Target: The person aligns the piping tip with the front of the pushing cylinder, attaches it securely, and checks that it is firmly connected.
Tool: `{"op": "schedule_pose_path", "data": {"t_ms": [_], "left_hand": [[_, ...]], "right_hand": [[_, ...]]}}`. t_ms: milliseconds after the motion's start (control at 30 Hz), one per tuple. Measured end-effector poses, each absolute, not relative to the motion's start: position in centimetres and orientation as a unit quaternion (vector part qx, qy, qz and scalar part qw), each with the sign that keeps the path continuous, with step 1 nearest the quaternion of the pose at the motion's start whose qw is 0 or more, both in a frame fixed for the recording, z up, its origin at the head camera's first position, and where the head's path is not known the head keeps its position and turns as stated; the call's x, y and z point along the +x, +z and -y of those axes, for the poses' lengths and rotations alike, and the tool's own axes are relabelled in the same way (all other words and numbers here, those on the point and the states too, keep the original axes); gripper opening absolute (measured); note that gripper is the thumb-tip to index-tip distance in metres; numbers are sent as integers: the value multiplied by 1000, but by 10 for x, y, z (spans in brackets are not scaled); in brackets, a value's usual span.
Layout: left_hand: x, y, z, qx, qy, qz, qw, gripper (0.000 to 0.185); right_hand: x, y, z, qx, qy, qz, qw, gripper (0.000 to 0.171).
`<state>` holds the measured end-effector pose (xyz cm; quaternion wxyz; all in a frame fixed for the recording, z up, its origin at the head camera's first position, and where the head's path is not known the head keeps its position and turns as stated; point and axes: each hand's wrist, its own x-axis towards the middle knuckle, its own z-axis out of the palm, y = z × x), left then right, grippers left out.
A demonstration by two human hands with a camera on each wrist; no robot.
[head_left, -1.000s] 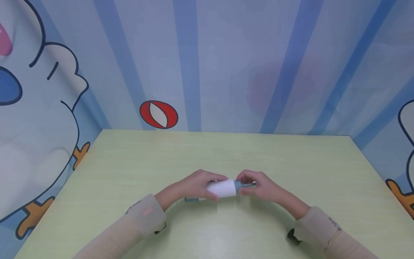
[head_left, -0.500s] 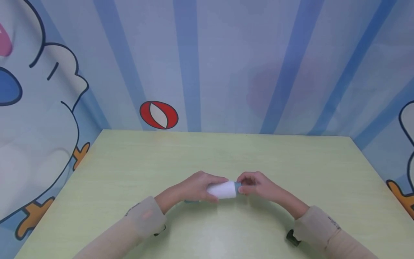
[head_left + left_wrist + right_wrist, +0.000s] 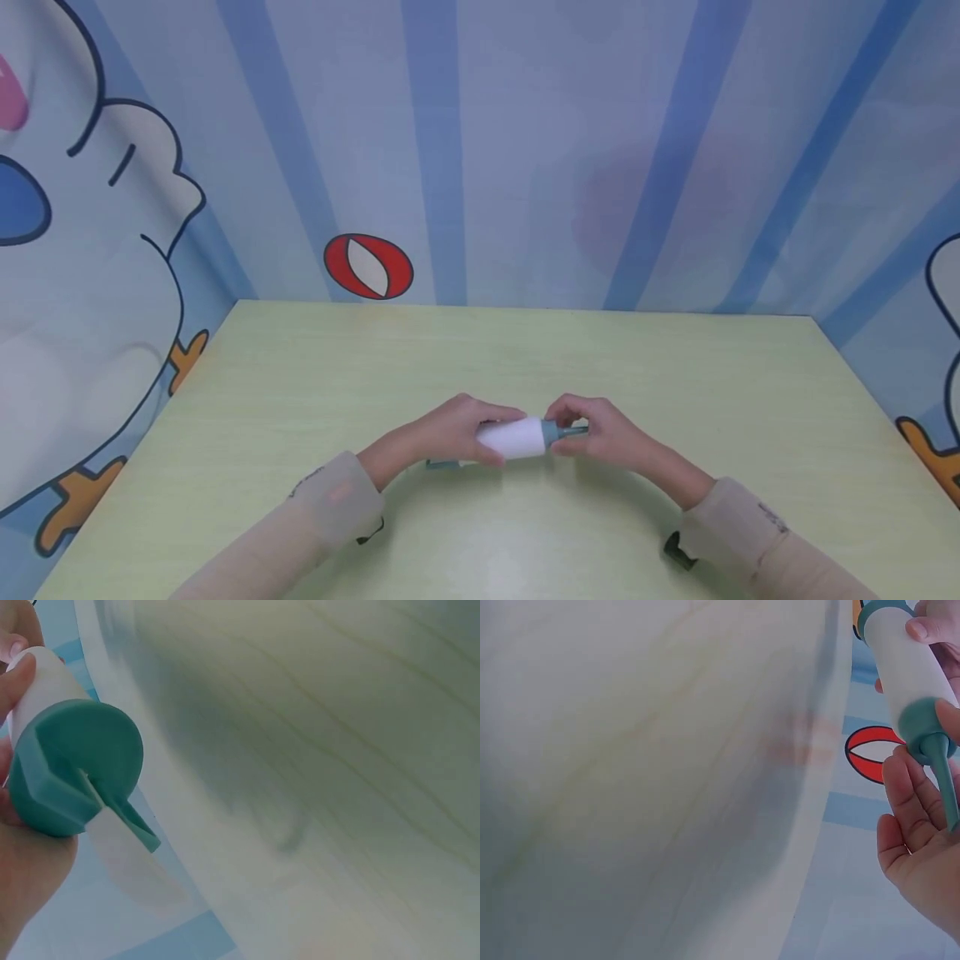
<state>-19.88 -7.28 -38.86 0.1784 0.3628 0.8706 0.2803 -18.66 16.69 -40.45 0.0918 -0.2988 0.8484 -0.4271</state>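
Note:
A white cylindrical tube (image 3: 513,437) with teal ends is held crosswise above the table, near its middle. My left hand (image 3: 457,429) grips its body, thumb on the near side. At the right end, my right hand (image 3: 603,433) pinches the teal collar (image 3: 551,433) between thumb and fingers. From that collar a thin teal stem (image 3: 945,784) points toward my right palm. In the left wrist view, the opposite end shows a round teal cap (image 3: 109,742) with raised parts and a flat, pale blade-like piece (image 3: 127,855) projecting from it. The tube's exact kind is unclear.
The pale yellow-green tabletop (image 3: 525,358) spreads around both hands. Behind it stands a blue striped wall (image 3: 517,167) with a printed red and white ball (image 3: 368,267). Cartoon figures are printed on the side walls. A dark device (image 3: 678,551) sits at the right cuff.
My right thumb and fingers have shifted around the collar: half a second ago they covered the stem, and now it shows again, as it did a second ago. My left hand stays on the tube.

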Motion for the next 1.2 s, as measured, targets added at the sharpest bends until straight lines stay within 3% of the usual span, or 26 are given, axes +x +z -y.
{"op": "schedule_pose_path", "data": {"t_ms": [467,1200], "left_hand": [[-206,-401,87,363,231,-887,165,55],[-261,-387,113,282,168,-936,124,52]], "right_hand": [[-196,-420,-146,-262,-428,-855,128,21],[-261,-421,-99,-223,-401,-883,101,21]]}}
